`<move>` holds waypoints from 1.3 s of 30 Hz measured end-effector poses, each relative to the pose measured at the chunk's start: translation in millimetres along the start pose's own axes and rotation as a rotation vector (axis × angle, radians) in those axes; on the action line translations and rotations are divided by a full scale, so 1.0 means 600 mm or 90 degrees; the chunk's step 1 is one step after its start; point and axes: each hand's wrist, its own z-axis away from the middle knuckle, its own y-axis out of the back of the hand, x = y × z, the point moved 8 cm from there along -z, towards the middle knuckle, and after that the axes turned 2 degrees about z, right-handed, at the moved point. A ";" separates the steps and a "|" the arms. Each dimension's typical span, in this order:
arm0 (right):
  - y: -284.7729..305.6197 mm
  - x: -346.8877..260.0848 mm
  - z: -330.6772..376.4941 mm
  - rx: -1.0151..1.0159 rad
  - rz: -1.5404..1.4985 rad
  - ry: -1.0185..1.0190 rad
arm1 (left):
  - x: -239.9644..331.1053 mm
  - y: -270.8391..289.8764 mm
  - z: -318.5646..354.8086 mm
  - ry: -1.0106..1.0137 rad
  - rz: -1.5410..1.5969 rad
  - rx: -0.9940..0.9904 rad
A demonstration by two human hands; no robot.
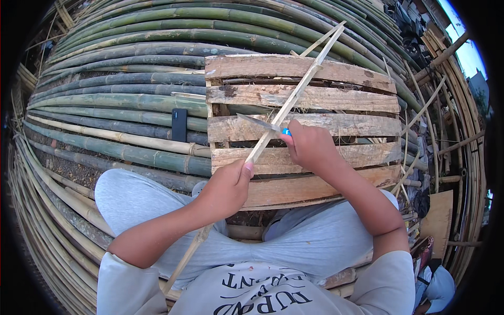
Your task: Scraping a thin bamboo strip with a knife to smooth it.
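Note:
A long split bamboo strip (pixel 287 106) slants from under my left arm up over a low slatted wooden platform (pixel 362 98). My left hand (pixel 224 190) is closed round the strip near the platform's front left. In my right hand (pixel 314 147) is a knife (pixel 258 122) with a blue handle, its blade pointing left and lying across the strip. The blade appears to touch the strip; the exact contact cannot be made out. Below my left hand, the strip's lower end (pixel 195 245) runs down across my leg.
Many green and grey bamboo poles (pixel 142 100) lie side by side behind and left of the platform. A dark phone (pixel 179 125) rests on them. Thin bamboo poles (pixel 65 231) lie at the lower left. A brown board (pixel 437 220) stands at right, above another person's clothing (pixel 440 286).

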 end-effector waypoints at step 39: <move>-0.012 0.099 0.004 -0.005 -0.564 -0.401 | -0.002 -0.061 0.028 0.256 0.485 -0.271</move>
